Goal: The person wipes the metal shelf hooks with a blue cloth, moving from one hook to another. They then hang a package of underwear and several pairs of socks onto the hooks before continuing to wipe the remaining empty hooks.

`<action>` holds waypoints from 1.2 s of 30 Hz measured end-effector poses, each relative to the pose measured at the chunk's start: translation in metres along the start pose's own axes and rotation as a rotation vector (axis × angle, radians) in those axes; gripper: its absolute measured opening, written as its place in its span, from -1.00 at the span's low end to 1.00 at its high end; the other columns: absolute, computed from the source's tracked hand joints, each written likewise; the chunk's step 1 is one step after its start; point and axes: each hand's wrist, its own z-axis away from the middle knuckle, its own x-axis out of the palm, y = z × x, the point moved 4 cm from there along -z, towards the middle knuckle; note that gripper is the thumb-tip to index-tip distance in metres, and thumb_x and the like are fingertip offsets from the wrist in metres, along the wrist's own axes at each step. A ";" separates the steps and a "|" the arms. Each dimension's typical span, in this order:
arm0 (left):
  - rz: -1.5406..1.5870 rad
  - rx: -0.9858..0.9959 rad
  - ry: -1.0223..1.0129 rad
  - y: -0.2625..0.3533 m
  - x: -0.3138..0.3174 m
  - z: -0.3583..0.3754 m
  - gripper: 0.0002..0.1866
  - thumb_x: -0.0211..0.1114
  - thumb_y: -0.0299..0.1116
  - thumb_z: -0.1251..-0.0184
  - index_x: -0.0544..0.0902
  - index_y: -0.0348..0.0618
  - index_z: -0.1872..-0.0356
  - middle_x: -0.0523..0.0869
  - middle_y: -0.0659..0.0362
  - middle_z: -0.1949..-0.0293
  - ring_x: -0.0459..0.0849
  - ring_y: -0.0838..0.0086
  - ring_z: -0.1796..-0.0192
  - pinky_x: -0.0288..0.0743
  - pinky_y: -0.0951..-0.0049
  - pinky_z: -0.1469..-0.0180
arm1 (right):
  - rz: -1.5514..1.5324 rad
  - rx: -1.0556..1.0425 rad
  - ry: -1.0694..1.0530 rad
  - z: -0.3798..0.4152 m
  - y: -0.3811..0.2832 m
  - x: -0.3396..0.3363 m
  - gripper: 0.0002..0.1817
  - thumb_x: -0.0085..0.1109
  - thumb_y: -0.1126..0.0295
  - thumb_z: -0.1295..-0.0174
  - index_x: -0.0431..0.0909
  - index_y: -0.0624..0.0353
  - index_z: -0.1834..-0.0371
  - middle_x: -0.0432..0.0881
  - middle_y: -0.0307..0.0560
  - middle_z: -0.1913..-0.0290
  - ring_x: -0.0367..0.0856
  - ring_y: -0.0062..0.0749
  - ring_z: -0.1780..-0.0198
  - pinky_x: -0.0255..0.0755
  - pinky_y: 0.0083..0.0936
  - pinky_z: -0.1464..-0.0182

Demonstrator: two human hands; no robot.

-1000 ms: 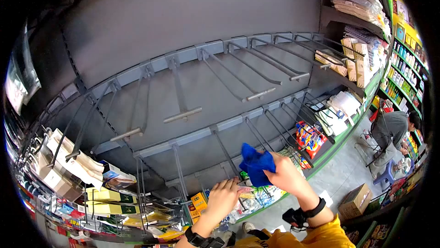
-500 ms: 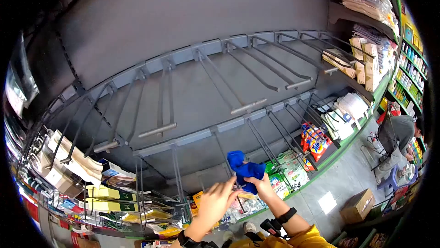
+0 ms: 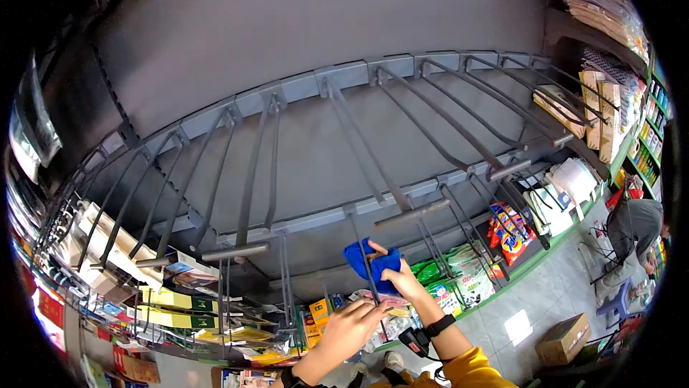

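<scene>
A blue cloth [image 3: 364, 262] is bunched around one dark metal hook rod of the lower rack row. My right hand [image 3: 402, 277] grips the cloth, its thumb and a finger showing over it. Just below and to the left, my left hand [image 3: 353, 327] has its fingers drawn together at the front end of the same rod [image 3: 380, 316]; whether they pinch the rod is hard to make out. Dark bands with a device circle both wrists.
Long hook rods [image 3: 362, 144] jut out above the hands. Yellow boxes [image 3: 179, 309] lie at the lower left. Detergent bags [image 3: 509, 234] are at the right. A cardboard box [image 3: 563, 340] stands on the floor, and a person [image 3: 631, 226] sits at the far right.
The view has shifted, and the cloth now wraps around the rod. My left hand's fingers, spread before, have closed near the rod's end.
</scene>
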 end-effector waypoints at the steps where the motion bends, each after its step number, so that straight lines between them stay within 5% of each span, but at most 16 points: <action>1: -0.004 -0.011 -0.001 0.002 -0.002 -0.001 -0.75 0.33 -0.39 -0.05 0.65 -0.17 0.20 0.61 0.20 0.49 0.58 0.39 0.44 0.49 0.47 0.41 | 0.007 -0.032 0.012 -0.011 0.002 -0.002 -0.23 -0.01 0.58 0.11 0.15 0.22 -0.35 0.49 -0.09 -0.03 0.47 -0.49 0.05 0.33 -0.60 -0.05; 7: -0.052 -0.060 -0.067 0.004 -0.003 0.001 -0.72 0.29 -0.37 -0.06 0.60 -0.20 0.16 0.59 0.23 0.40 0.61 0.49 0.28 0.52 0.55 0.32 | 0.100 -0.057 0.202 -0.060 0.002 -0.005 -0.49 0.02 0.55 0.15 0.40 0.29 -0.02 0.53 -0.12 0.12 0.47 -0.48 0.16 0.35 -0.57 0.08; 10: -0.050 -0.029 0.033 0.004 -0.002 0.002 -0.74 0.34 -0.35 -0.07 0.65 -0.18 0.19 0.61 0.21 0.48 0.58 0.42 0.46 0.49 0.48 0.44 | 0.281 -0.026 0.381 -0.063 -0.006 -0.007 -0.68 0.02 0.52 0.15 0.52 0.31 0.24 0.47 -0.10 0.19 0.44 -0.41 0.13 0.33 -0.49 0.05; 14: -0.068 -0.029 -0.015 0.005 -0.003 -0.001 -0.75 0.34 -0.34 -0.07 0.65 -0.18 0.22 0.62 0.20 0.46 0.59 0.41 0.39 0.51 0.49 0.40 | 0.214 -0.026 0.169 -0.057 -0.002 -0.013 -0.57 0.02 0.52 0.14 0.44 0.33 0.08 0.50 -0.18 0.36 0.46 -0.51 0.31 0.36 -0.59 0.20; 19: -0.081 -0.021 -0.023 0.006 -0.002 0.002 -0.68 0.32 -0.36 -0.06 0.58 -0.18 0.12 0.64 0.19 0.37 0.63 0.39 0.29 0.54 0.49 0.30 | 0.100 0.028 0.049 0.014 -0.011 0.008 -0.48 0.02 0.55 0.10 0.37 0.32 -0.07 0.57 -0.20 0.29 0.49 -0.58 0.31 0.38 -0.65 0.21; 21: 0.041 -0.263 0.015 -0.001 -0.005 0.001 -0.57 0.37 -0.24 -0.06 0.50 -0.14 0.04 0.61 0.20 0.46 0.61 0.35 0.38 0.51 0.41 0.38 | 0.057 0.026 0.062 0.044 -0.013 0.014 -0.45 0.03 0.54 0.07 0.35 0.31 -0.12 0.58 -0.23 0.27 0.51 -0.58 0.29 0.41 -0.63 0.18; 23: 0.032 -0.267 0.027 0.000 -0.010 -0.003 -0.47 0.41 -0.20 -0.02 0.42 -0.11 -0.01 0.57 0.18 0.43 0.61 0.30 0.37 0.49 0.35 0.37 | 0.006 0.103 0.125 0.064 -0.008 0.014 -0.48 0.04 0.53 0.05 0.37 0.31 -0.10 0.57 -0.22 0.27 0.51 -0.58 0.28 0.41 -0.63 0.18; 27: 0.022 -0.268 0.007 0.003 -0.011 -0.008 -0.42 0.42 -0.21 0.01 0.43 -0.12 -0.05 0.55 0.18 0.44 0.59 0.31 0.37 0.49 0.36 0.34 | -0.333 0.251 0.287 0.087 -0.004 0.020 -0.75 0.06 0.53 0.07 0.51 0.28 0.26 0.59 -0.17 0.36 0.57 -0.45 0.35 0.48 -0.55 0.24; 35: -0.025 -0.272 -0.021 0.003 -0.008 -0.004 -0.44 0.36 -0.14 -0.05 0.46 -0.12 -0.08 0.55 0.17 0.43 0.60 0.33 0.36 0.50 0.37 0.34 | -0.600 0.404 0.412 0.140 0.027 0.005 -0.72 0.09 0.48 0.05 0.52 0.22 0.20 0.62 -0.12 0.28 0.61 -0.35 0.32 0.53 -0.47 0.22; 36: -0.070 -0.220 0.067 0.007 -0.012 -0.005 -0.50 0.44 -0.19 0.03 0.52 -0.20 0.07 0.54 0.20 0.49 0.55 0.40 0.50 0.46 0.44 0.42 | -0.628 0.393 0.413 0.146 0.026 0.003 -0.69 0.06 0.48 0.02 0.51 0.24 0.14 0.62 -0.08 0.22 0.61 -0.31 0.22 0.52 -0.42 0.13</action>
